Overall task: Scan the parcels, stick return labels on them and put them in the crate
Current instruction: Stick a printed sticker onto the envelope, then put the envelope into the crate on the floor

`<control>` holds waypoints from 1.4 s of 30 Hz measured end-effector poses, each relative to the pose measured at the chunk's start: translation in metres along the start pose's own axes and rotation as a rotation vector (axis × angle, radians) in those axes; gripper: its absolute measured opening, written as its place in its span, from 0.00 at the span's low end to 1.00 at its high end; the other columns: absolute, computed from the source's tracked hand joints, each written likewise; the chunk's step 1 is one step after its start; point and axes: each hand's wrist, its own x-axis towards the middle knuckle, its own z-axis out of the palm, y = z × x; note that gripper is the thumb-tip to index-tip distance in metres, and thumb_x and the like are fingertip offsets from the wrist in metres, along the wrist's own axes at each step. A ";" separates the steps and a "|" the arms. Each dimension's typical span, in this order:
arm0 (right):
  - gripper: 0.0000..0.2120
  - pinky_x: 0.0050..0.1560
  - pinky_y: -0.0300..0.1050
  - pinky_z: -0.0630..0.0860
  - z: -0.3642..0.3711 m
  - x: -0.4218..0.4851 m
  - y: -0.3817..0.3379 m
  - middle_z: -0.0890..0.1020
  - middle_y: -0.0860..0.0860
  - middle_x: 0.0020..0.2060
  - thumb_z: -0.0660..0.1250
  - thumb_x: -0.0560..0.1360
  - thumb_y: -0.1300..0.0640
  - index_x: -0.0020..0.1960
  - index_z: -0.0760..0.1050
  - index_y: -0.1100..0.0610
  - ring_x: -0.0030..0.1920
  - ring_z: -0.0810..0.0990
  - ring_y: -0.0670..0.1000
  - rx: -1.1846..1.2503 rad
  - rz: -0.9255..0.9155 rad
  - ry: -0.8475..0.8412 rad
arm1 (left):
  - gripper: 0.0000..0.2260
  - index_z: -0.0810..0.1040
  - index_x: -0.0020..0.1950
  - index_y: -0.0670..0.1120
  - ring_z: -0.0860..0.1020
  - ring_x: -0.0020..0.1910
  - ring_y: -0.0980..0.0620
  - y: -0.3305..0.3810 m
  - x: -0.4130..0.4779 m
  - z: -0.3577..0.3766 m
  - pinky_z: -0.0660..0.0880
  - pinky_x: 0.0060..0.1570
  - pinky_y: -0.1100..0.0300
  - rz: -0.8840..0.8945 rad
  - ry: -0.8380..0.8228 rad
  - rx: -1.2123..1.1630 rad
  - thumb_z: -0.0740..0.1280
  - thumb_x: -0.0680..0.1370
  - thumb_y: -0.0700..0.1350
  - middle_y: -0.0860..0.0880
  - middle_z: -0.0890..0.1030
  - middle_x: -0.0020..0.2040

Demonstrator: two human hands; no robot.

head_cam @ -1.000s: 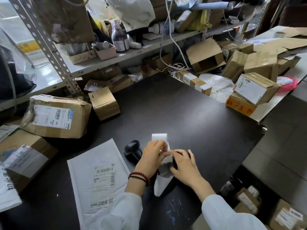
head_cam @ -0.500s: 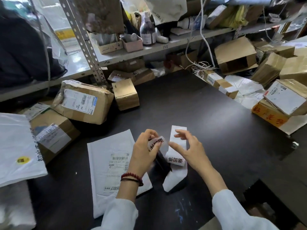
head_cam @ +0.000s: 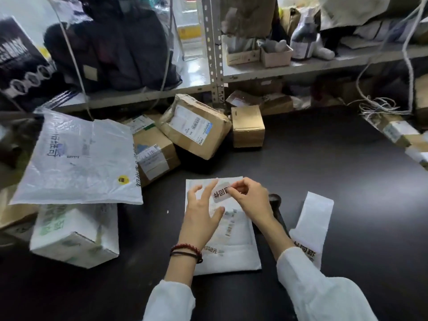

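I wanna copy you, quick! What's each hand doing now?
Left hand: open, fingers spread over the white mailer.
Right hand: pinching the return label.

White label point(head_cam: 221, 193), black characters

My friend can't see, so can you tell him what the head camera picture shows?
A person's right hand pinches a return label over a white mailer on a dark table, while the left hand, fingers spread, is at the label's other end. Behind them, cardboard parcels are piled.
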 end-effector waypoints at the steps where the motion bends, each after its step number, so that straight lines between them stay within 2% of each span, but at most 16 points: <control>1: 0.03 0.37 0.27 0.73 0.006 0.007 0.001 0.84 0.49 0.41 0.71 0.74 0.57 0.44 0.78 0.54 0.41 0.81 0.42 -0.042 0.028 -0.014 | 0.29 0.59 0.72 0.64 0.71 0.61 0.52 -0.006 -0.001 -0.001 0.72 0.55 0.59 -0.029 -0.021 0.035 0.68 0.76 0.48 0.52 0.59 0.69; 5: 0.04 0.46 0.45 0.79 0.032 0.025 0.006 0.83 0.51 0.41 0.68 0.74 0.53 0.41 0.75 0.52 0.44 0.82 0.52 -0.228 0.141 -0.025 | 0.30 0.54 0.74 0.62 0.65 0.67 0.47 -0.027 -0.006 0.006 0.70 0.62 0.51 -0.176 -0.076 0.165 0.66 0.77 0.53 0.50 0.58 0.72; 9: 0.04 0.40 0.43 0.72 0.044 0.023 0.011 0.79 0.54 0.43 0.63 0.77 0.54 0.45 0.72 0.54 0.43 0.78 0.56 -0.344 0.184 -0.028 | 0.37 0.47 0.77 0.57 0.58 0.72 0.46 -0.035 -0.012 0.020 0.63 0.67 0.47 -0.352 -0.072 0.207 0.65 0.75 0.59 0.48 0.54 0.74; 12: 0.06 0.44 0.47 0.75 0.049 0.017 0.015 0.78 0.55 0.46 0.64 0.77 0.54 0.52 0.72 0.55 0.49 0.77 0.58 -0.358 0.145 0.022 | 0.42 0.44 0.77 0.56 0.57 0.72 0.46 -0.037 -0.015 0.027 0.61 0.67 0.48 -0.402 -0.040 0.196 0.68 0.72 0.61 0.47 0.53 0.75; 14: 0.18 0.55 0.50 0.74 0.055 0.010 0.018 0.77 0.56 0.55 0.65 0.76 0.59 0.65 0.69 0.56 0.58 0.73 0.58 -0.352 0.088 0.029 | 0.43 0.45 0.77 0.55 0.59 0.71 0.46 -0.037 -0.016 0.028 0.64 0.65 0.49 -0.429 -0.014 0.179 0.69 0.71 0.61 0.46 0.55 0.74; 17: 0.38 0.69 0.48 0.65 0.060 -0.006 0.020 0.61 0.56 0.72 0.71 0.72 0.59 0.76 0.55 0.59 0.70 0.62 0.58 -0.297 0.095 -0.005 | 0.44 0.48 0.76 0.54 0.62 0.67 0.46 -0.037 -0.021 0.026 0.68 0.61 0.51 -0.470 0.023 0.153 0.70 0.70 0.62 0.47 0.61 0.71; 19: 0.46 0.72 0.52 0.62 0.061 -0.018 0.026 0.56 0.57 0.74 0.75 0.68 0.54 0.77 0.52 0.59 0.72 0.58 0.59 -0.286 0.167 -0.053 | 0.44 0.50 0.76 0.55 0.64 0.66 0.46 -0.038 -0.028 0.023 0.70 0.59 0.51 -0.496 0.049 0.129 0.71 0.68 0.63 0.48 0.64 0.69; 22: 0.52 0.70 0.51 0.62 0.058 -0.040 0.031 0.59 0.56 0.72 0.78 0.62 0.46 0.76 0.52 0.58 0.71 0.58 0.58 -0.301 0.235 -0.074 | 0.46 0.51 0.75 0.53 0.66 0.65 0.46 -0.042 -0.041 0.017 0.70 0.57 0.52 -0.557 0.049 0.110 0.72 0.66 0.65 0.47 0.65 0.68; 24: 0.52 0.68 0.50 0.64 0.057 -0.052 0.031 0.61 0.55 0.70 0.79 0.62 0.46 0.75 0.53 0.57 0.70 0.61 0.58 -0.321 0.244 -0.087 | 0.49 0.54 0.75 0.50 0.68 0.65 0.45 -0.045 -0.050 0.011 0.70 0.58 0.52 -0.607 0.040 0.102 0.74 0.63 0.66 0.46 0.67 0.68; 27: 0.47 0.64 0.48 0.69 0.050 -0.060 0.029 0.65 0.55 0.66 0.80 0.61 0.50 0.72 0.58 0.57 0.66 0.68 0.56 -0.184 0.279 -0.126 | 0.47 0.60 0.71 0.49 0.71 0.63 0.47 -0.048 -0.061 0.000 0.71 0.58 0.53 -0.628 0.034 0.018 0.77 0.59 0.64 0.47 0.71 0.65; 30: 0.35 0.50 0.38 0.74 0.033 -0.067 0.022 0.77 0.47 0.59 0.79 0.64 0.52 0.66 0.67 0.51 0.58 0.77 0.48 0.045 0.269 -0.148 | 0.45 0.63 0.71 0.52 0.72 0.62 0.48 -0.039 -0.065 -0.016 0.71 0.59 0.53 -0.564 0.118 -0.075 0.78 0.59 0.61 0.49 0.71 0.64; 32: 0.31 0.41 0.29 0.73 0.019 -0.069 0.011 0.78 0.40 0.51 0.79 0.66 0.53 0.64 0.68 0.47 0.52 0.79 0.41 0.160 0.177 -0.116 | 0.44 0.63 0.71 0.52 0.72 0.61 0.48 -0.027 -0.064 -0.028 0.70 0.58 0.53 -0.480 0.214 -0.084 0.77 0.61 0.61 0.49 0.71 0.64; 34: 0.32 0.46 0.29 0.75 0.002 -0.069 -0.001 0.78 0.38 0.51 0.78 0.68 0.51 0.66 0.67 0.43 0.51 0.78 0.38 0.224 0.071 -0.087 | 0.42 0.63 0.72 0.53 0.73 0.61 0.49 -0.014 -0.061 -0.038 0.72 0.58 0.51 -0.388 0.292 -0.099 0.75 0.63 0.63 0.50 0.72 0.64; 36: 0.36 0.52 0.36 0.78 -0.016 -0.069 -0.009 0.79 0.38 0.55 0.76 0.69 0.47 0.72 0.62 0.41 0.53 0.80 0.39 0.246 0.000 -0.087 | 0.39 0.64 0.71 0.55 0.74 0.59 0.51 -0.002 -0.060 -0.042 0.75 0.57 0.49 -0.307 0.324 -0.157 0.73 0.64 0.65 0.52 0.74 0.63; 40: 0.37 0.50 0.37 0.80 -0.058 -0.077 -0.006 0.78 0.34 0.53 0.75 0.70 0.46 0.73 0.61 0.41 0.50 0.80 0.35 0.223 -0.049 0.002 | 0.34 0.63 0.68 0.60 0.75 0.57 0.54 0.027 -0.058 -0.025 0.77 0.54 0.47 -0.199 0.287 -0.245 0.71 0.67 0.66 0.55 0.74 0.61; 42: 0.37 0.53 0.41 0.80 -0.083 -0.082 0.005 0.77 0.35 0.53 0.74 0.69 0.45 0.73 0.61 0.42 0.51 0.79 0.37 0.187 -0.028 0.067 | 0.32 0.64 0.69 0.60 0.75 0.58 0.55 0.045 -0.056 -0.008 0.77 0.54 0.47 -0.143 0.227 -0.265 0.70 0.68 0.65 0.55 0.74 0.61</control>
